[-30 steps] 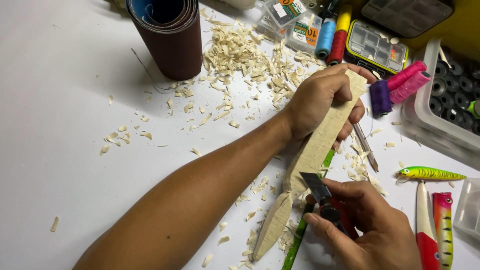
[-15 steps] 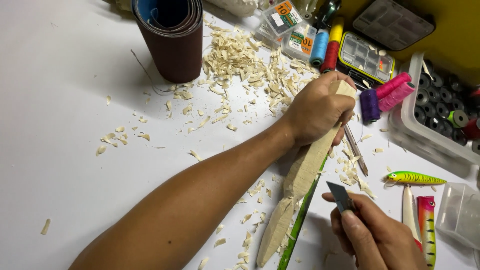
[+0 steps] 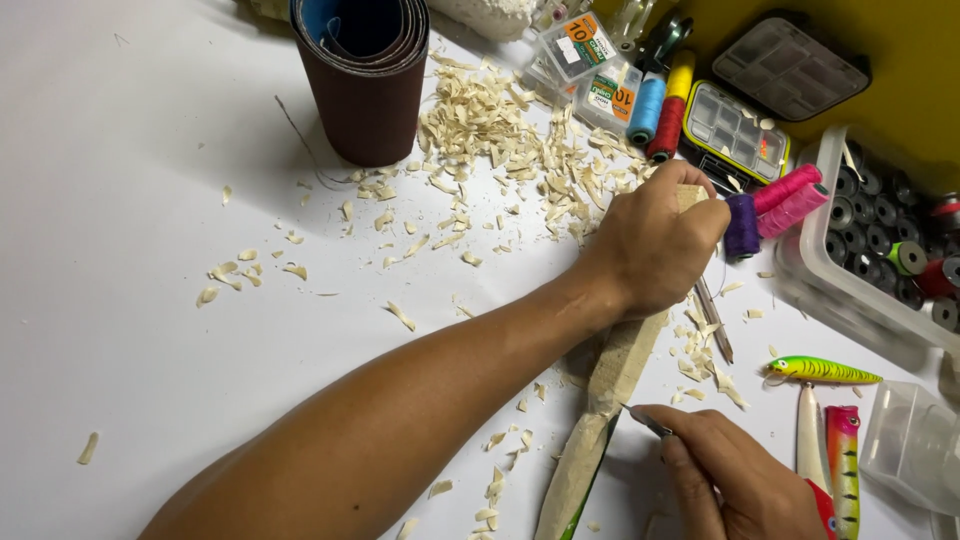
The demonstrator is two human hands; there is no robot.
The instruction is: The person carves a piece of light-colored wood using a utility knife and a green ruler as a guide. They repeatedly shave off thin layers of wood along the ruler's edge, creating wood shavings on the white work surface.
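My left hand (image 3: 655,245) grips the upper end of a long pale wooden stick (image 3: 612,385) that lies slanted on the white table (image 3: 130,300), its lower end carved to a taper. My right hand (image 3: 735,480), at the bottom right, holds a small knife whose blade (image 3: 645,420) touches the stick's right edge near its middle. Pale wood shavings (image 3: 500,140) lie scattered beyond my left hand and around the stick.
A dark roll of sandpaper (image 3: 365,75) stands upright at the back. Thread spools (image 3: 660,105), small clear boxes (image 3: 735,130) and a clear bin of bobbins (image 3: 880,250) sit at the back right. Painted fishing lures (image 3: 822,370) lie at the right, near a clear cup (image 3: 915,445).
My right hand pulled the knife down and away from the stick, then brought the blade back against its edge. The view shifted slightly.
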